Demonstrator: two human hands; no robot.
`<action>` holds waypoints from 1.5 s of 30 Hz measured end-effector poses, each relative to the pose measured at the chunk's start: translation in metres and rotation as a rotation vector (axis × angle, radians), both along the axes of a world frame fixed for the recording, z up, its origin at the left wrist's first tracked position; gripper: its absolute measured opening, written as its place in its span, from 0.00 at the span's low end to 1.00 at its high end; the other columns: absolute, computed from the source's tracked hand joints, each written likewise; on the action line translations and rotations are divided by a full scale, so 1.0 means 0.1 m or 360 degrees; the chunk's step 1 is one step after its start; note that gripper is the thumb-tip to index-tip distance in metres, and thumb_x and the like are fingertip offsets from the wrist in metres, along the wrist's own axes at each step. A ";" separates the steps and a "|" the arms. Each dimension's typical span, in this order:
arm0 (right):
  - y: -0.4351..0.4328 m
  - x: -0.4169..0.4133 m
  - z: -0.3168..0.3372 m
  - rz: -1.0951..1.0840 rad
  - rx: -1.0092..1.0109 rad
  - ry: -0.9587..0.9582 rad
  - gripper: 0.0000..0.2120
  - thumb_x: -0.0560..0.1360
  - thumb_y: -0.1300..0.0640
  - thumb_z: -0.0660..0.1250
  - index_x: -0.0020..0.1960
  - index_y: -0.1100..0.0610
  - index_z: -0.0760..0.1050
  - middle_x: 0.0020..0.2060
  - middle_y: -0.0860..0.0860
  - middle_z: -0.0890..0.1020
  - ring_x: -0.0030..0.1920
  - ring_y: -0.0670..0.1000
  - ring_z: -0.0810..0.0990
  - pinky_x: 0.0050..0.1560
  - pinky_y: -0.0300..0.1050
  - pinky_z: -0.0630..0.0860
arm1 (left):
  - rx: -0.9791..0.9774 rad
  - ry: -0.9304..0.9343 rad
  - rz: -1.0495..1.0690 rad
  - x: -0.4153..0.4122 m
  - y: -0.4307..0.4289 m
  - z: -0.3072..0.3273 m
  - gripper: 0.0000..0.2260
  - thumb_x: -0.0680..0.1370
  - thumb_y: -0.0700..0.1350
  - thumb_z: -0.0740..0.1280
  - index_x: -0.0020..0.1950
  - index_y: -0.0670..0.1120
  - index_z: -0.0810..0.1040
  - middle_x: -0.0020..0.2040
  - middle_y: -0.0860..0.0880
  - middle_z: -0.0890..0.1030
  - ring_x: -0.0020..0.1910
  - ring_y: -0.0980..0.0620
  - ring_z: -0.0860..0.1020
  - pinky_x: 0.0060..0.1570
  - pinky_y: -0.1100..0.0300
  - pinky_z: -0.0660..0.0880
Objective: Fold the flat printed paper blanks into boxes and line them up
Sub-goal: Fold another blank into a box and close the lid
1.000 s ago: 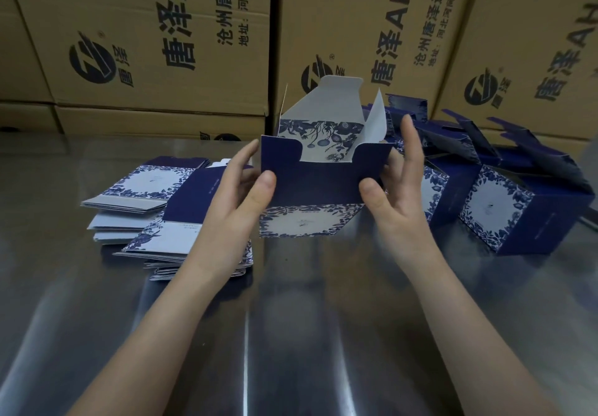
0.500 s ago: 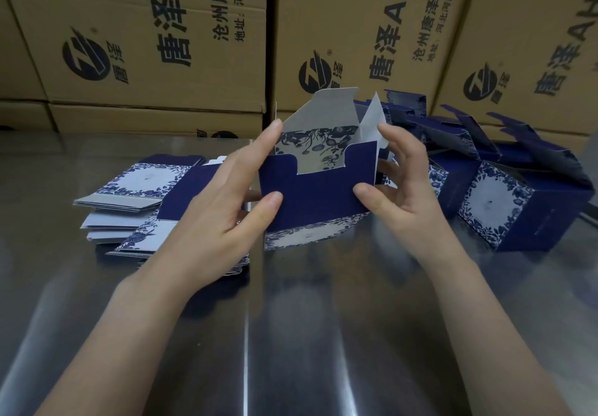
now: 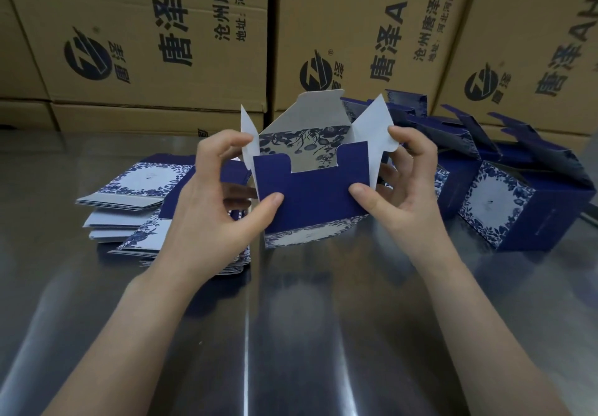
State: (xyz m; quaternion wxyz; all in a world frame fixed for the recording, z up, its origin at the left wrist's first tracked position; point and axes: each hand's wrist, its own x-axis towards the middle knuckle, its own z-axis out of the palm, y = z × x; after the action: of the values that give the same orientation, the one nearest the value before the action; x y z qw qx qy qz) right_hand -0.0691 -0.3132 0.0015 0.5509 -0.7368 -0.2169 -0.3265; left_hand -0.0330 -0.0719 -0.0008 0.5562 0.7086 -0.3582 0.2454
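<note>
The half-folded box (image 3: 310,202) is deep navy outside, its raised flaps plain white, with a blue floral print on the inner back panel. Flat blanks (image 3: 145,179) at the left and finished boxes (image 3: 495,205) at the right show white panels framed in blue flowers. The far cartons (image 3: 136,4) are tan with black lettering; the counter (image 3: 323,334) is glossy grey.

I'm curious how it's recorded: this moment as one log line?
step: folding | box: half-formed, flaps up | left hand: grips left side | right hand: grips right side | blanks: stacked left | finished boxes: right

hands (image 3: 210,215) (image 3: 407,195) 2 | half-folded box (image 3: 310,198) 1 | finished boxes (image 3: 504,208): count unclear
</note>
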 end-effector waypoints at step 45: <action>0.11 -0.05 -0.04 -0.0242 -0.0492 0.0039 0.31 0.67 0.47 0.74 0.63 0.40 0.60 0.69 0.41 0.68 0.64 0.49 0.72 0.60 0.59 0.74 | 0.0220 -0.0520 0.0560 0.01 -0.28 -0.29 0.35 0.71 0.28 0.70 0.72 0.51 0.64 0.75 0.50 0.68 0.63 0.47 0.78 0.49 0.47 0.80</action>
State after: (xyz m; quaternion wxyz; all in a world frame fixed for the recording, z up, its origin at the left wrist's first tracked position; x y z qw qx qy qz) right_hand -0.0737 -0.3025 -0.0024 0.4073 -0.8310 -0.2015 -0.3209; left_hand -0.0322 -0.0997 -0.0294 0.3896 0.7474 -0.3305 0.4248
